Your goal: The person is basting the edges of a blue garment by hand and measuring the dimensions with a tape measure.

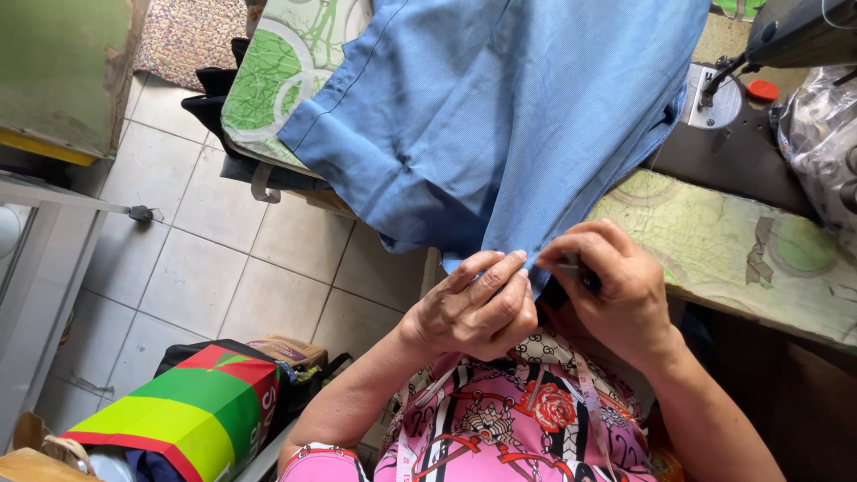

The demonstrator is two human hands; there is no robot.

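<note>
A large blue garment [500, 116] hangs down from the sewing table toward my lap. My left hand [478, 308] pinches its lower edge between thumb and fingers. My right hand [616, 286] grips the same edge just to the right, and a small dark tool shows between its fingers; I cannot tell what kind. The two hands almost touch at the fabric's hem. A measuring tape [589, 393] hangs around my neck over a pink patterned top.
A sewing machine [786, 36] stands at the top right on a table covered with green patterned cloth [741, 241]. A clear plastic bag [821, 134] lies beside it. A green, yellow and red bag [196, 411] sits on the tiled floor at lower left. A white table [45, 259] edges the left.
</note>
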